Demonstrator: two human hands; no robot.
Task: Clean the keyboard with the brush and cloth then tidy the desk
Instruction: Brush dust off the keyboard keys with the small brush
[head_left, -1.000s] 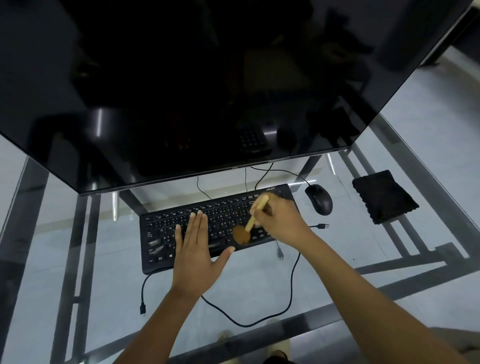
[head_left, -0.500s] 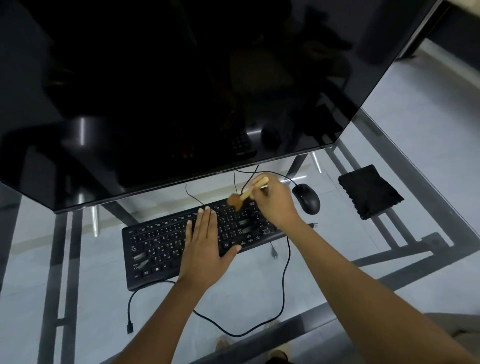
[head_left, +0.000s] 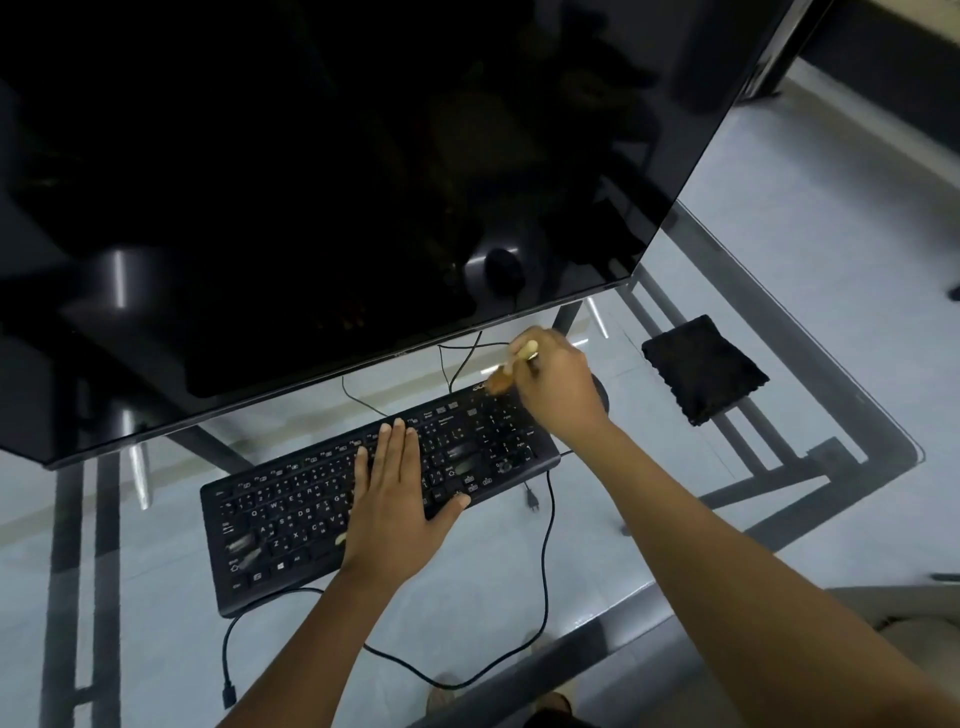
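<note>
Fingers (head_left: 395, 447) of the left hand (head_left: 397, 512) lie flat and close together on the middle keys, thumb spread out along the near edge, gripping nothing. Those of the right hand (head_left: 558, 387) are clamped round the pale handle of the brush (head_left: 511, 369).

Monitor (head_left: 311, 182): dark screen, tilted over the far side of the keyboard (head_left: 291, 519), filling most of the view.

Desk (head_left: 727, 467): glass top on a dark frame, floor visible through it; the keyboard lies on it at a slant.

Keyboard: black, pinned under the left palm; pale smears show on its left-hand keys.

Cloth (head_left: 704, 369): black, folded, flat on the glass well right of the keyboard, untouched.

Cable (head_left: 545, 571): loops across the glass on the near side of the keyboard.

Brush: brown head at the keyboard's far right corner, above the number pad; blurred, apparently touching the top edge.
</note>
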